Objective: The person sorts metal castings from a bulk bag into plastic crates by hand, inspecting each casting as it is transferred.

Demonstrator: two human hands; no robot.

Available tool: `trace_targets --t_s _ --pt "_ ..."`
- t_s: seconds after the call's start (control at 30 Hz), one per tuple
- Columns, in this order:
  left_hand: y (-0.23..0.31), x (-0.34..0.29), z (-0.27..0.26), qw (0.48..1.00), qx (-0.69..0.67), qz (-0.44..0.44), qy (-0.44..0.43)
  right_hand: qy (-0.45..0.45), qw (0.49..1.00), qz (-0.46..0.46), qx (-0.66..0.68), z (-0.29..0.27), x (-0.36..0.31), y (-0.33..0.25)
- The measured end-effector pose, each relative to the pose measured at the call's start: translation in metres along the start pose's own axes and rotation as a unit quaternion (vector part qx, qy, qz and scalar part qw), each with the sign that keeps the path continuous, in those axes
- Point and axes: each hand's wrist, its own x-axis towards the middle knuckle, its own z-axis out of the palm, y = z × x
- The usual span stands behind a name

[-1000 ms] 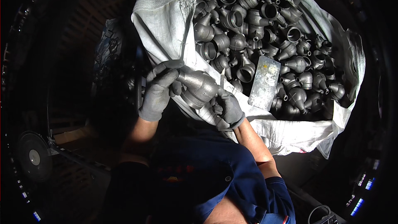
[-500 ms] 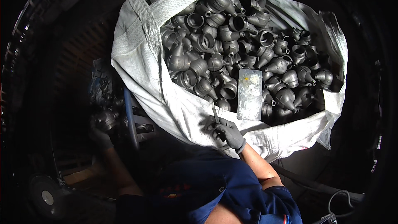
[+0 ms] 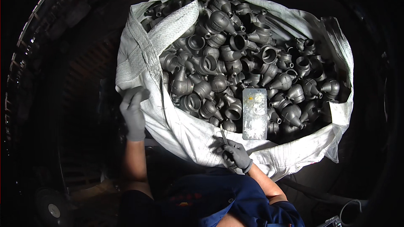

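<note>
A slip of the thin tool (image 3: 223, 135) gripped in the right hand (image 3: 238, 157) could snag the sack (image 3: 170, 141), the left hand (image 3: 134, 113) uncurled at its left edge.

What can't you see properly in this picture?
All in the head view:
- Left grey-gloved hand: blur smears its finger outlines.
- Thin, pale, pointed tool: its gripped part is hidden by the right grey-gloved hand.
- Dark grey, bulb-shaped metal fittings: upper ones hide those underneath.
- Small boxy device, lower right: cut off by the bottom edge.
</note>
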Motion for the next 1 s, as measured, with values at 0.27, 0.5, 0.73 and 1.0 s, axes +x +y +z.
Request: trace_targets --t_s 0.27,0.5,0.73,1.0 --pt "-0.094 0.069 0.144 0.980 0.162 -0.008 -0.113 0.062 0.998 -0.011 0.022 -0.010 -0.011 -0.012" --pt "-0.183 0.094 0.107 0.899 0.409 -0.102 -0.119 0.137 0.990 0.002 0.032 -0.032 -0.020 0.008" --pt "-0.106 0.045 0.095 0.951 0.241 -0.069 -0.182 0.118 0.991 -0.039 0.055 -0.027 -0.010 -0.006" --pt "-0.002 -0.058 0.101 0.967 -0.062 -0.045 -0.244 0.008 0.975 -0.038 0.218 0.002 0.032 -0.036"
